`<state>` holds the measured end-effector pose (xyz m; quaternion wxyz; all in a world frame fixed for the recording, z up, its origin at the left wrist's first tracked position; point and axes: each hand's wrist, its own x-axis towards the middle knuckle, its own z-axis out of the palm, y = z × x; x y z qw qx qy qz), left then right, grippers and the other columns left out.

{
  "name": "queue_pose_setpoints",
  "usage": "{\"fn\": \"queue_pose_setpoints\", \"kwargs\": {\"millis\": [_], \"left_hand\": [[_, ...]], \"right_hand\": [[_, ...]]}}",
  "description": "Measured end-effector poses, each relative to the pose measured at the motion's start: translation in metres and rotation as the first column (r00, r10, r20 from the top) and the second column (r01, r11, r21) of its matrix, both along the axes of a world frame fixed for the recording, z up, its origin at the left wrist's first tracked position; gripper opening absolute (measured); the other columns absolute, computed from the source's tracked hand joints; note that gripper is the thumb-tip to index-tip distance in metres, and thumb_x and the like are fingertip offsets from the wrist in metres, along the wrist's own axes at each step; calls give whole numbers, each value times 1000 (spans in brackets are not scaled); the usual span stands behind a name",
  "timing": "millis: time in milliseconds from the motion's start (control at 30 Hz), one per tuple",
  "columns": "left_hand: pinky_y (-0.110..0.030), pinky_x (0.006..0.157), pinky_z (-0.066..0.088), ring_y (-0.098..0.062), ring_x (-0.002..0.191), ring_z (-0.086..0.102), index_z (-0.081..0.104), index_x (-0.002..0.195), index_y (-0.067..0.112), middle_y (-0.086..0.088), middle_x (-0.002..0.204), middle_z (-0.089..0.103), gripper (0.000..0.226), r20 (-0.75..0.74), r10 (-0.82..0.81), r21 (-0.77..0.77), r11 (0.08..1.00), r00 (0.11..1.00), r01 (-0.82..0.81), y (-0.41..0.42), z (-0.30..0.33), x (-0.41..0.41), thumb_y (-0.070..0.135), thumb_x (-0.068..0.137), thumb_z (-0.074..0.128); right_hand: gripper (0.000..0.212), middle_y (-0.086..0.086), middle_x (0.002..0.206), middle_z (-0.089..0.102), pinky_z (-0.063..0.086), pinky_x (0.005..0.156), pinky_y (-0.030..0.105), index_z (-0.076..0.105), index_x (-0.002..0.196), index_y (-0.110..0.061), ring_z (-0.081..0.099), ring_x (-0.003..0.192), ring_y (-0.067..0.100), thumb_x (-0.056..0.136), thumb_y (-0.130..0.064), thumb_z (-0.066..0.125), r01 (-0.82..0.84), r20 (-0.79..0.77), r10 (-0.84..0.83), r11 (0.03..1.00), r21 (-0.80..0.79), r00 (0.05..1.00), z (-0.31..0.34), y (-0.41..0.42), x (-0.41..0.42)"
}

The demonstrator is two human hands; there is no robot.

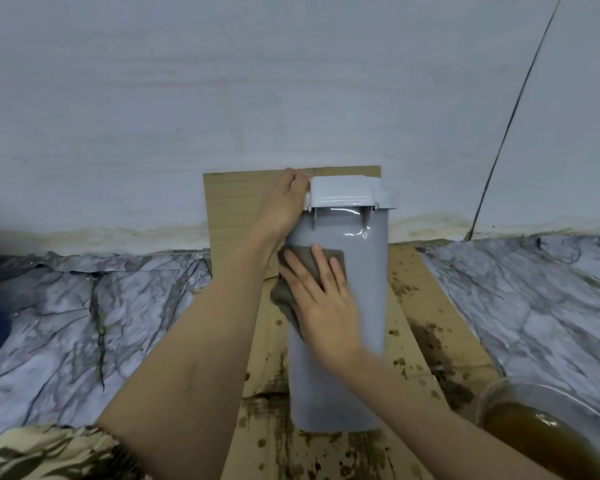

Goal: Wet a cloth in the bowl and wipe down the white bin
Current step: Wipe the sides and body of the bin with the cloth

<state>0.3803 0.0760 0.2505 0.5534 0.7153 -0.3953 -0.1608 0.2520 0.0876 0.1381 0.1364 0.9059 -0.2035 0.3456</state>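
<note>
**Two hands on the bin, cloth mid-side**

White bin [357, 271] lies on its side on spotted cardboard [430, 306] on the marble-pattern floor [84, 323], lid end toward the wall [222, 81]. Right hand [321, 296] flat, fingers spread, pressing a brown-grey cloth [291, 258] against the bin's upper side. Left hand [284, 206] grips the bin's left rim beside the lid [343, 190], fingers curled round the edge. Clear bowl [541, 403] of brown water sits lower right, near the bin, not touching.
</note>
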Motion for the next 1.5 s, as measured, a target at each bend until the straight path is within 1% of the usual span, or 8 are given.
{"fn": "queue_pose_setpoints", "kwargs": {"millis": [133,300,433,600,833,1000,1133,1500], "left_hand": [[-34,92,42,-16,99,53,56,104,15,2,102,57,30,8,3,9,1000,1000,-3,1,-2,2,34,100,33],[-38,89,46,-12,90,54,54,92,26,10,92,57,25,-34,12,9,1000,999,-11,5,-10,8,41,97,35],[-36,86,46,-10,87,53,52,89,28,11,90,57,22,-54,9,-21,1000,999,-10,3,-8,5,43,95,37],[-39,91,45,-13,90,52,54,99,21,6,96,56,29,-56,11,-21,1000,998,-12,-4,-11,6,42,96,35],[-33,89,45,-9,88,51,53,96,22,7,95,55,23,-79,42,-34,998,996,-44,-9,-7,5,37,96,37],[-29,79,41,-8,83,49,51,97,21,6,94,54,23,-82,57,-19,998,995,-58,-8,-6,4,38,97,36],[-30,76,41,-9,80,48,49,93,23,6,90,52,20,-89,56,-22,998,994,-58,-4,-10,3,39,96,37],[-29,69,37,-8,73,44,47,82,26,10,82,49,21,-81,87,-21,996,993,-89,-15,-7,-2,39,95,37]], "right_hand": [[48,0,145,46,24,112,51,58,131,-18,33,138,34,84,-30,66,14,37,-16,998,67,999,-3,1,9],[50,-9,146,44,4,118,43,61,123,-30,12,145,27,81,-56,53,-251,-425,184,962,-107,886,-127,32,-65],[56,-14,146,41,2,117,42,45,133,-29,9,143,25,79,-45,53,-321,-516,172,922,-216,839,-152,26,-91],[70,-3,150,35,7,119,48,42,140,-26,22,142,27,76,-30,69,-287,-239,277,958,-11,931,-118,12,-84],[50,0,157,12,21,116,53,33,145,-19,5,147,33,96,-13,42,-132,399,-89,860,493,913,-27,-40,-41],[70,0,158,-7,21,116,49,9,149,-28,-1,147,23,92,-50,43,-183,308,-91,635,751,947,-128,12,-91],[68,-14,159,2,25,116,50,-1,145,-41,6,147,10,93,-38,42,-227,292,-178,315,921,940,-184,41,-128],[65,2,152,33,35,111,44,22,150,-24,32,140,19,92,-52,31,-258,423,-417,396,881,804,-59,-4,-62]]}}
